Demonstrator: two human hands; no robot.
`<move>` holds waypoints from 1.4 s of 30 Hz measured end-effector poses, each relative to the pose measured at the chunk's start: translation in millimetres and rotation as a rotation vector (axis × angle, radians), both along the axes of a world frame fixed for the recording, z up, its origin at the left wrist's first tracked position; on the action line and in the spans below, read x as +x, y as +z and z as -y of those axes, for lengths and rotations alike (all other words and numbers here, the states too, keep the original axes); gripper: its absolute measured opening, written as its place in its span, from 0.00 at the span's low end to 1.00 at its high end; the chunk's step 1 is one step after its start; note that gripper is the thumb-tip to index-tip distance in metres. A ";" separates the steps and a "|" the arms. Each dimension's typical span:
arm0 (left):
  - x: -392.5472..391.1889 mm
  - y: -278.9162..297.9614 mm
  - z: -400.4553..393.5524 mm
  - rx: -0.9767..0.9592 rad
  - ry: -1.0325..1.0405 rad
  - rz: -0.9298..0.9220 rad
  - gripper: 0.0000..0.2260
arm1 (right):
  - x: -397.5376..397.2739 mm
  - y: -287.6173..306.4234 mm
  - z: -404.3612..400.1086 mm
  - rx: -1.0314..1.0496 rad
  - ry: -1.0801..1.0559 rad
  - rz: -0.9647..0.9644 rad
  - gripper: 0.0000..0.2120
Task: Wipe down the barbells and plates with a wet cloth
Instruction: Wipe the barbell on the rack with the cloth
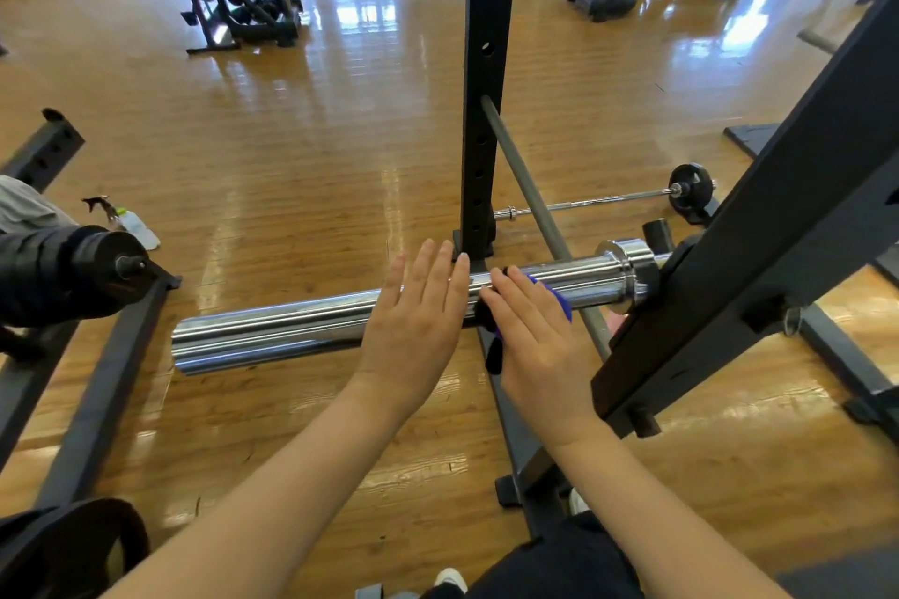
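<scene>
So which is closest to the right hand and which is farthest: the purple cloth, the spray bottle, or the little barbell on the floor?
From the right hand:
1. Purple cloth, under its palm on the chrome sleeve.
2. Little barbell, on the floor behind the rack, to the right.
3. Spray bottle, far left on the floor.

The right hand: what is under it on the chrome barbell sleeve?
Under the right hand lies a blue and black cloth, pressed flat on the shiny chrome barbell sleeve. Only the cloth's edges show; the palm covers its middle and the sleeve beneath.
</scene>
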State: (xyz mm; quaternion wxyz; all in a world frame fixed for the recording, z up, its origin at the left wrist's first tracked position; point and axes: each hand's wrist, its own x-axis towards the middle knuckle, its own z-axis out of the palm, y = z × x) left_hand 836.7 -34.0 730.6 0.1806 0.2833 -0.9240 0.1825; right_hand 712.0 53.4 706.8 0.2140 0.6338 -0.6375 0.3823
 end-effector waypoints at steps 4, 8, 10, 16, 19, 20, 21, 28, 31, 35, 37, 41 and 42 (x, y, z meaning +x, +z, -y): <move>-0.2 -0.9 2.8 0.012 -0.005 -0.010 0.18 | -20.1 -4.2 -1.9 -0.022 -0.017 0.024 0.16; 0.3 -0.7 2.8 0.024 -0.004 -0.014 0.19 | -39.7 -2.0 -10.4 -0.031 -0.126 0.055 0.16; 0.1 1.5 2.7 0.032 -0.001 -0.015 0.19 | -44.6 -0.4 -12.5 -0.030 -0.156 0.079 0.16; 0.5 14.2 3.9 0.130 0.017 0.044 0.24 | -20.4 20.6 -4.0 -0.078 -0.102 0.144 0.17; -0.7 33.8 5.0 0.300 0.029 0.102 0.32 | 0.1 13.7 7.0 0.004 0.012 0.028 0.17; -1.7 39.6 6.1 0.364 0.031 0.124 0.30 | 1.7 8.6 9.0 0.014 0.027 -0.001 0.17; -3.0 43.6 8.7 0.407 0.031 0.131 0.26 | -0.2 4.1 10.0 0.011 0.034 -0.016 0.17; -8.0 56.6 26.4 0.646 0.010 0.281 0.21 | -40.1 -5.3 -8.4 -0.043 -0.148 0.069 0.16; -4.6 52.7 21.6 0.520 -0.015 0.280 0.34 | -42.3 -1.3 -9.9 -0.043 -0.165 0.097 0.16; 1.3 31.6 7.0 0.132 -0.010 0.171 0.40 | -19.5 10.0 -5.9 -0.057 -0.118 0.124 0.17; -1.7 22.6 5.2 0.100 0.014 0.130 0.38 | -4.5 7.1 -0.4 -0.016 -0.032 0.060 0.18; -5.1 18.5 8.1 0.095 -0.011 0.068 0.30 | -7.0 -0.8 4.1 0.004 0.025 0.012 0.17; -5.4 21.0 8.6 0.126 -0.014 0.079 0.31 | -12.0 -0.4 2.8 -0.004 0.006 0.030 0.16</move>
